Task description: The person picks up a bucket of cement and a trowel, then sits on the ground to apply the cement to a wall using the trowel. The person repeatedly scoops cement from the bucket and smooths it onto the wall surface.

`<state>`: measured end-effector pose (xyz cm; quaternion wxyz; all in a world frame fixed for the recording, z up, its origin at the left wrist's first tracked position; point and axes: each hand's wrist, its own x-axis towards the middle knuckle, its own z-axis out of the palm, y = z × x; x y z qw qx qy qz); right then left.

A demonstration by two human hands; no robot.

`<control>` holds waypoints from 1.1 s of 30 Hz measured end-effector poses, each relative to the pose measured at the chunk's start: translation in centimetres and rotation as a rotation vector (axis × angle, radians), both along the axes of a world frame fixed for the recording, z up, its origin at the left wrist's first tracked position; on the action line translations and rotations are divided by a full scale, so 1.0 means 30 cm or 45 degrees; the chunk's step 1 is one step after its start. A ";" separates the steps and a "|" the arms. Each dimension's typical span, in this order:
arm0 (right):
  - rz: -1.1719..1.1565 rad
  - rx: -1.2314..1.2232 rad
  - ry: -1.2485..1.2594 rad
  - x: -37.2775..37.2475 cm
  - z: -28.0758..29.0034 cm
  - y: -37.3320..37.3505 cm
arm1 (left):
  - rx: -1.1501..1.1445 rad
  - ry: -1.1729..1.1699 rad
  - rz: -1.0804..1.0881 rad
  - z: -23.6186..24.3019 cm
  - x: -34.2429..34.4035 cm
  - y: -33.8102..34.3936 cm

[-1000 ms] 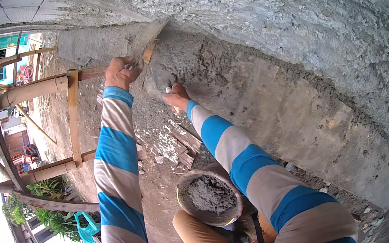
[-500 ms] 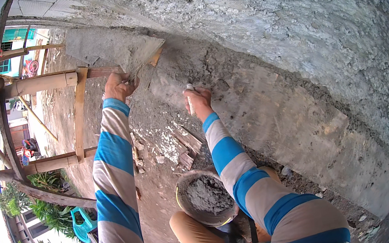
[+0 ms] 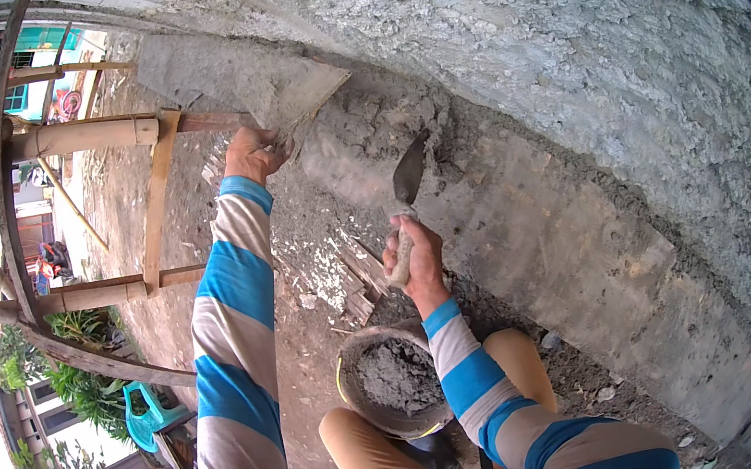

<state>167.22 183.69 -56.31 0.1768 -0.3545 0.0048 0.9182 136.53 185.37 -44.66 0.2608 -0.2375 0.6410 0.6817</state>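
My right hand [image 3: 418, 259] is wrapped round the pale handle of a pointed trowel [image 3: 409, 173]. Its dark blade points away from me, the tip near a heap of wet mortar [image 3: 392, 120] at the wall's foot. Farther off and to the left, my left hand [image 3: 255, 153] is closed on the near edge of a grey, mortar-smeared board [image 3: 256, 82]. Some of its fingers are hidden. A second long, flat board [image 3: 582, 252] lies along the base of the wall, right of the trowel. Between my knees stands a round bucket [image 3: 354, 403] with grey mortar [image 3: 399, 377] inside.
A rough, freshly coated grey wall [image 3: 598, 36] rises along the right. Wooden scaffold poles [image 3: 89, 136] and an upright plank [image 3: 159, 204] stand at the left. Broken wood scraps [image 3: 362, 275] lie beyond the bucket. A turquoise plastic chair [image 3: 146, 419] and plants sit at the lower left.
My right hand has drawn back toward me, bringing the trowel blade into plain sight. My left hand, still on the board's edge, appears slightly farther right as the view shifts.
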 end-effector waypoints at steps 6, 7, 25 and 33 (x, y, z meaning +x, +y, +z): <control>0.677 0.864 -0.026 -0.377 -0.174 0.038 | 0.030 -0.094 0.103 -0.019 -0.039 0.084; 0.682 0.847 -0.081 -0.449 -0.209 0.099 | 0.022 -0.054 0.050 -0.019 -0.003 0.120; 0.104 0.234 -0.258 -0.492 -0.158 0.261 | -0.077 -0.116 0.086 -0.037 0.003 -0.033; -0.142 0.071 -0.192 -0.346 -0.093 0.226 | -0.079 -0.064 0.109 -0.039 -0.029 -0.113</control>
